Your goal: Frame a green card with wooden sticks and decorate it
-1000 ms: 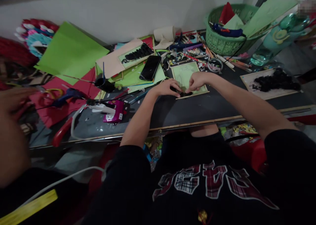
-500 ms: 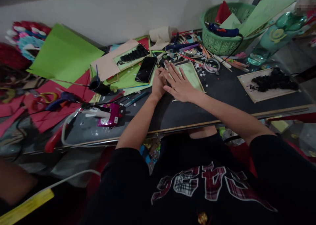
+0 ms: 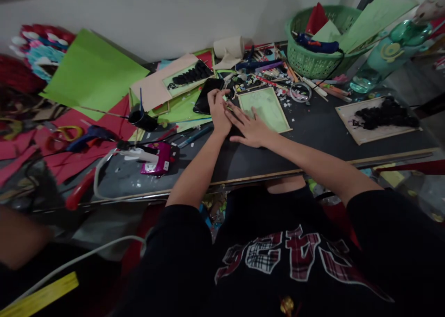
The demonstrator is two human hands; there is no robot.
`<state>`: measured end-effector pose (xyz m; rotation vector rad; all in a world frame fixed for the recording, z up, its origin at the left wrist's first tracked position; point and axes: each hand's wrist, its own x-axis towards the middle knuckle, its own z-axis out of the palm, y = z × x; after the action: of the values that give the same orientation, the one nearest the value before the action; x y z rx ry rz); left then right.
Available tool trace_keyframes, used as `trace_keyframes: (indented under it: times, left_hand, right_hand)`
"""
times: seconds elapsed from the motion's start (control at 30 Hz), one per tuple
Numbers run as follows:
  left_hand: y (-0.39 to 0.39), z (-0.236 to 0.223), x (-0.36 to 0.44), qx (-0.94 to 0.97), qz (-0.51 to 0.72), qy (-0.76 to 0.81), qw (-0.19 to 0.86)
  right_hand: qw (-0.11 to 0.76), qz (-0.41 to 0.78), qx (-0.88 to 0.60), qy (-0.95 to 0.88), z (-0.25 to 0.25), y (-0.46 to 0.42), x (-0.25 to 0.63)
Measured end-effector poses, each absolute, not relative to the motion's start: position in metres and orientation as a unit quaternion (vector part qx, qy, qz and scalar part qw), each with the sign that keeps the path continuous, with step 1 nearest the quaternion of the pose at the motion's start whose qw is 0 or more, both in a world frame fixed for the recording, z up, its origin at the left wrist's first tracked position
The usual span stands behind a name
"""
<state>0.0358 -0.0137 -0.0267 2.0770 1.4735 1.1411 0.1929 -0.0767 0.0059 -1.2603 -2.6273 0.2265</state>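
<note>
My left hand [image 3: 219,110] is closed, its fingers bent toward the thumb; anything between them is too small to make out. My right hand [image 3: 255,130] is open, fingers stretched out, with its fingertips touching or nearly touching the left hand. Partly behind the right hand lies a pale green sheet in a thin wooden frame [image 3: 266,106], flat on the dark table [image 3: 313,136]. A black phone [image 3: 205,97] is just beside my left hand, its near corner covered by it. Past the phone rests another framed sheet bearing black ruffled material [image 3: 191,76].
On the right are a third framed piece [image 3: 354,131], a clear bottle [image 3: 361,83] and a green basket [image 3: 302,60] holding a glue gun. A tape roll [image 3: 301,93] lies among paper scraps. Leftward are a purple power strip [image 3: 156,161], a black cup [image 3: 144,121] and scissors [image 3: 66,134].
My right hand has slid down and slightly left, uncovering more of the framed green sheet. My left hand's fingers have lifted and moved left over the phone's edge.
</note>
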Motion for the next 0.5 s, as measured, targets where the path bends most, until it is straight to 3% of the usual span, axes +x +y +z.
trace_keyframes:
  times: [0.13,0.5]
  left_hand:
    - [-0.013,-0.033,0.042,0.665,0.488,0.551,0.126]
    - [-0.007,-0.041,0.042,0.713,0.408,0.564,0.078]
  right_hand:
    - [0.092,0.12,-0.429,-0.89,-0.004,-0.075,0.194]
    - [0.158,0.122,-0.376,-0.905,-0.022,-0.06,0.197]
